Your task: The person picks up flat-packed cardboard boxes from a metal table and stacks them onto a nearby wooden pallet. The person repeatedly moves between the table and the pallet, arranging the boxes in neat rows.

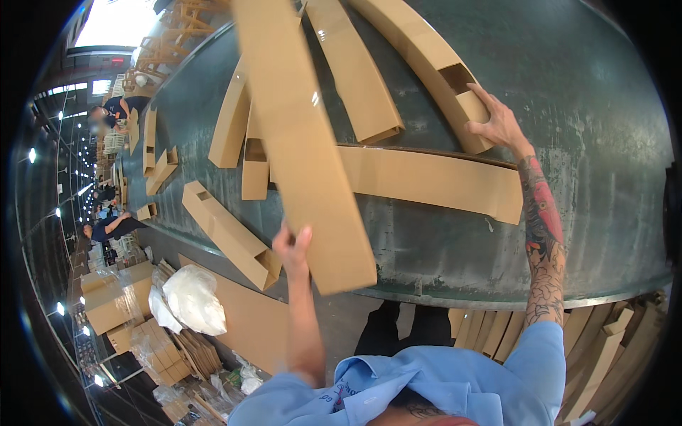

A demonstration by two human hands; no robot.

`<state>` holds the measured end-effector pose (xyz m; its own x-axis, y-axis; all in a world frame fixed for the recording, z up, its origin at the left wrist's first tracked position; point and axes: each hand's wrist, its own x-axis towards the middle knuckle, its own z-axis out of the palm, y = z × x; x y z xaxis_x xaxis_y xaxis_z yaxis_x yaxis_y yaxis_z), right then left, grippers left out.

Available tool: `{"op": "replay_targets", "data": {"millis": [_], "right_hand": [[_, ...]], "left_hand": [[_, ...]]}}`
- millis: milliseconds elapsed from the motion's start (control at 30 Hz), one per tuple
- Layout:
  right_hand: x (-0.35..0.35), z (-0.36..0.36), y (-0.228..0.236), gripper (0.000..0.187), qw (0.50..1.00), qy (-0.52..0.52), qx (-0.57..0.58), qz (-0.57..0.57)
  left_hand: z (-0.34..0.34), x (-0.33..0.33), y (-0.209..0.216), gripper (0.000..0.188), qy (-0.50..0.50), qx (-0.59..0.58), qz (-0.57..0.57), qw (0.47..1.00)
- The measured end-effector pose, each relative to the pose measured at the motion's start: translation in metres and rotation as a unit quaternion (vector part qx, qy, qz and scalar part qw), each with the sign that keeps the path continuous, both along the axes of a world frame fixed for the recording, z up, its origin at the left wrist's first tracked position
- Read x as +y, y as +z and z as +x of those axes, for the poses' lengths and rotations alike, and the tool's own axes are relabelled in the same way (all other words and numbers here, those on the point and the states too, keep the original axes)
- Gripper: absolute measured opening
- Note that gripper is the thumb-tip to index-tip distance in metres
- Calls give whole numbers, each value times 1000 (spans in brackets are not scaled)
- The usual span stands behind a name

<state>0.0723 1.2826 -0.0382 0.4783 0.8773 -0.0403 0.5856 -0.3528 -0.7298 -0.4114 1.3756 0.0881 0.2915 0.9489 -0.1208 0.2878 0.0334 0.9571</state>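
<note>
A long brown cardboard box (312, 163) slants up and away in front of me, above the others. My left hand (293, 250) is closed on its left edge near the close end, thumb on top. At the right, my right hand (499, 122) is closed on the near end of another long box (415, 50), which has a rectangular cut-out near that end. Between them a long box (433, 177) lies crosswise, partly hidden by the raised one. Beyond it rests a further long box (355, 78), its near end open.
Several more boxes, such as an open-ended one (231, 234), lie toward the left of the dark green table (455, 266). Flat cardboard lengths (582, 341) stand below its near edge at right. White plastic wrap (195, 298) and stacked cartons (117, 295) are at left. People (114, 224) work farther off.
</note>
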Motion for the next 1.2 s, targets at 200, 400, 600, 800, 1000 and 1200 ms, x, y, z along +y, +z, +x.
{"op": "replay_targets", "data": {"millis": [200,400,600,800,1000,1200], "right_hand": [[9,-35,-21,91,979,29,189,65],[-22,-126,-35,87,894,41,445,-31],[-90,-116,-20,79,885,9,457,-90],[-110,-78,22,54,945,-74,256,-189],[-73,-116,24,58,945,-192,145,-220],[-101,-107,-22,69,951,-238,54,-192]], "left_hand": [[-80,-120,-13,23,88,181,28,979],[-59,-181,-61,22,144,243,69,957],[-79,-225,-44,28,184,257,17,949],[-107,-270,-66,23,142,131,-216,957],[-91,-247,-86,34,71,125,-244,959],[-89,-221,-90,48,69,92,-365,924]]}}
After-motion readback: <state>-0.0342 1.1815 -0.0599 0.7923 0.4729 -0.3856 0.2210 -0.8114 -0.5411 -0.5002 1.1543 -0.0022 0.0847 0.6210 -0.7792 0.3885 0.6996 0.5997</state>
